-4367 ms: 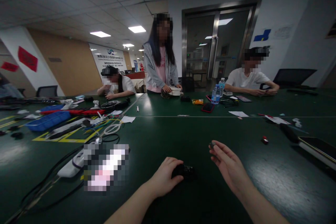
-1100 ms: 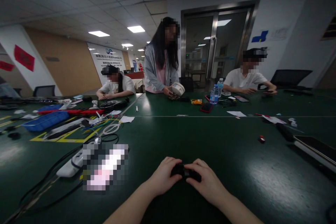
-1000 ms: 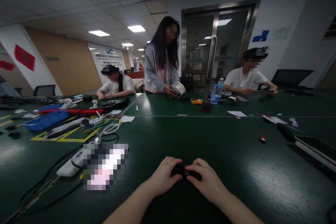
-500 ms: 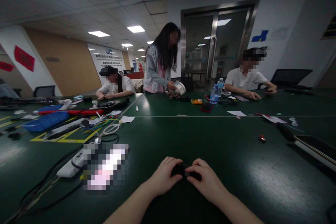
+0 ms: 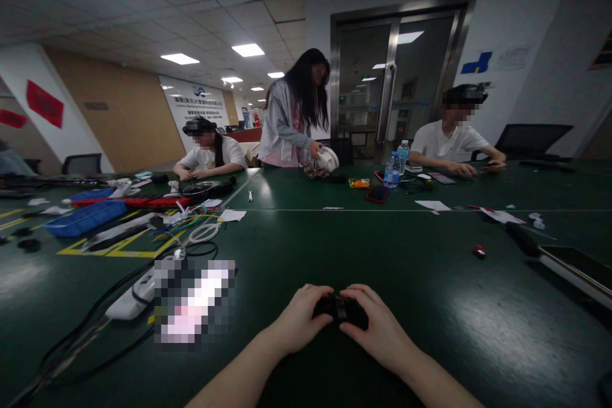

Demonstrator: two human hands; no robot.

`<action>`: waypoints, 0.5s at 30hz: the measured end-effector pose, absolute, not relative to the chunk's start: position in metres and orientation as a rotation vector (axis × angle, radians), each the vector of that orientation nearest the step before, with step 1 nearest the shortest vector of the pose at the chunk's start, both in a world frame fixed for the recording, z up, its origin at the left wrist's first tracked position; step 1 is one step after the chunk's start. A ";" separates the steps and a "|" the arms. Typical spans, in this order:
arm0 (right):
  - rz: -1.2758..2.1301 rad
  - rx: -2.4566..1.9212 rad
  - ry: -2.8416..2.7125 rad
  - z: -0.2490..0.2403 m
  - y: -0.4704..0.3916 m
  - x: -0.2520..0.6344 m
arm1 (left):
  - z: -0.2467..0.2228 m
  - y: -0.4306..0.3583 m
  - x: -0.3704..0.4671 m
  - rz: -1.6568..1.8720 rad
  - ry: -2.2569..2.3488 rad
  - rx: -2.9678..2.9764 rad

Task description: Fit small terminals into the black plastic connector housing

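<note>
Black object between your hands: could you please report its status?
Left hand and right hand gripping black object from either side. Partly hidden. Small red item off right, white power strip off left, neither touching hands.

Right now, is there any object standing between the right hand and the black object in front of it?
Nothing visible stands between them: the right hand already has its fingers on the black object. The left hand is at the opposite side, not in between.
</note>
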State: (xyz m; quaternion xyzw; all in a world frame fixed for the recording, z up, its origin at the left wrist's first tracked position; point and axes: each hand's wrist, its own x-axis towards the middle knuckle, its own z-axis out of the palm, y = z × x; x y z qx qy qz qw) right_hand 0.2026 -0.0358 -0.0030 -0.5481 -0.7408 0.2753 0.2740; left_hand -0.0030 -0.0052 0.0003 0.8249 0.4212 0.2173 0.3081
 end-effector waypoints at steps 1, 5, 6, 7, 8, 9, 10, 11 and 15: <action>0.743 -1.481 -1.994 -0.004 -0.035 0.203 | 0.001 -0.005 -0.003 0.569 1.120 2.164; 0.765 -1.510 -1.993 -0.004 -0.034 0.204 | 0.000 -0.005 -0.003 0.568 1.138 2.128; 0.773 -1.513 -1.994 -0.004 -0.035 0.204 | 0.000 -0.005 -0.003 0.563 1.139 2.129; 0.779 -1.515 -1.992 -0.003 -0.035 0.204 | 0.000 -0.005 -0.003 0.557 1.138 2.133; 0.782 -1.515 -1.988 -0.003 -0.035 0.204 | -0.001 -0.005 -0.003 0.552 1.135 2.136; 0.785 -1.513 -1.983 -0.002 -0.036 0.204 | -0.001 -0.004 -0.003 0.554 1.132 2.138; 0.786 -1.512 -1.977 -0.002 -0.036 0.204 | -0.002 -0.004 -0.003 0.560 1.130 2.139; 0.787 -1.511 -1.972 -0.002 -0.037 0.204 | -0.003 -0.004 -0.003 0.570 1.126 2.141; 0.796 -1.510 -1.968 -0.002 -0.037 0.204 | -0.007 -0.003 -0.004 0.602 1.118 2.149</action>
